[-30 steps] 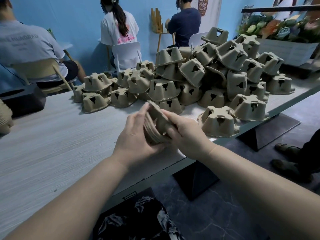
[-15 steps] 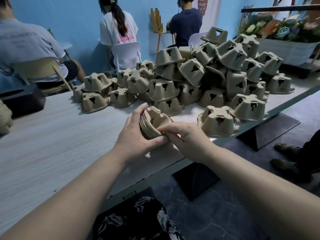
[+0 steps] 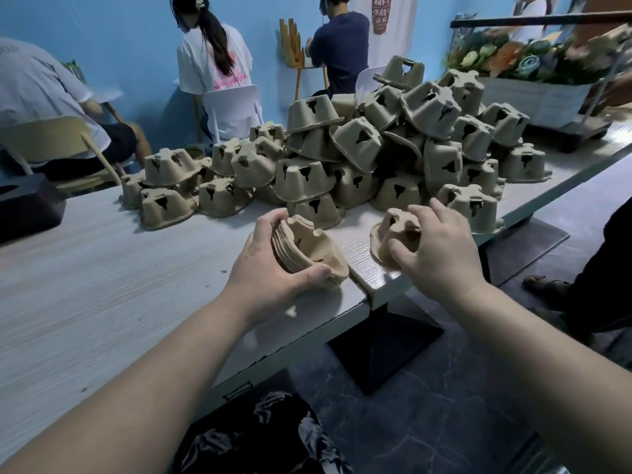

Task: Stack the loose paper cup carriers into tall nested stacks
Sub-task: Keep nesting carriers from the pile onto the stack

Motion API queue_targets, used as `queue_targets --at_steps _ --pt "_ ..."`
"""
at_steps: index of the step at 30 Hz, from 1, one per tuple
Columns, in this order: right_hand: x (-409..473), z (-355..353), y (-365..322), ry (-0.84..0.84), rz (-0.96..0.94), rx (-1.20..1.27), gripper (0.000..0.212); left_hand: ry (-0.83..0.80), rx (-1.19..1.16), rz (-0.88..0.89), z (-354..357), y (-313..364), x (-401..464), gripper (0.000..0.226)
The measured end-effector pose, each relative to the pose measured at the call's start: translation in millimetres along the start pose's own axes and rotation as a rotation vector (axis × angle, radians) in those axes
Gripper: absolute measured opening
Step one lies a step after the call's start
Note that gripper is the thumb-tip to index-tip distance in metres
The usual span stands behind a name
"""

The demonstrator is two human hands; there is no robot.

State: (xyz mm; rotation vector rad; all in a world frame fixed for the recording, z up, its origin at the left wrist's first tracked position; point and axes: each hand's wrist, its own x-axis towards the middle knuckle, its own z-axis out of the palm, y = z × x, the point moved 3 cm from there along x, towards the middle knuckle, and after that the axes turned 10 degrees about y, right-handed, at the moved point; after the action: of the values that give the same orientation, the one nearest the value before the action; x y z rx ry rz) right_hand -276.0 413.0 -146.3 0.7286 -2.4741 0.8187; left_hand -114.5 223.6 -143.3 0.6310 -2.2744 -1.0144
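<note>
Both forearms are bare, sleeveless in view; black trousers (image 3: 260, 436) carry a pale floral print.

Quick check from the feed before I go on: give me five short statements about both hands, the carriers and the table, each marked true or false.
1. The left hand holds a nested stack of carriers. True.
2. The right hand is idle in the air. False: its fingers curl round a single carrier on the table.
3. The big pile of loose carriers lies beyond both hands. True.
4. The held stack stands upright on the table. False: it is tipped on its side.
5. The single carrier sits at the table's far left end. False: it is near the right edge.
</note>
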Motion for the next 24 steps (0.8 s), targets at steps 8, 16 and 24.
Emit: queue_targets --at_steps 8,16,24 --pt "-6.0 7.6 -9.3 -0.021 -0.095 0.178 0.037 0.014 0.015 0.000 0.9 0.6 -0.5 0.110" --pt "12.3 15.1 -25.9 -0.251 -0.187 0.016 0.077 0.031 0.022 -0.007 -2.2 -1.8 -1.2 0.112" --pt "19.8 15.5 -23.5 -0.200 -0.145 0.051 0.076 0.034 -0.003 -0.010 -4.9 -1.3 -3.6 0.110"
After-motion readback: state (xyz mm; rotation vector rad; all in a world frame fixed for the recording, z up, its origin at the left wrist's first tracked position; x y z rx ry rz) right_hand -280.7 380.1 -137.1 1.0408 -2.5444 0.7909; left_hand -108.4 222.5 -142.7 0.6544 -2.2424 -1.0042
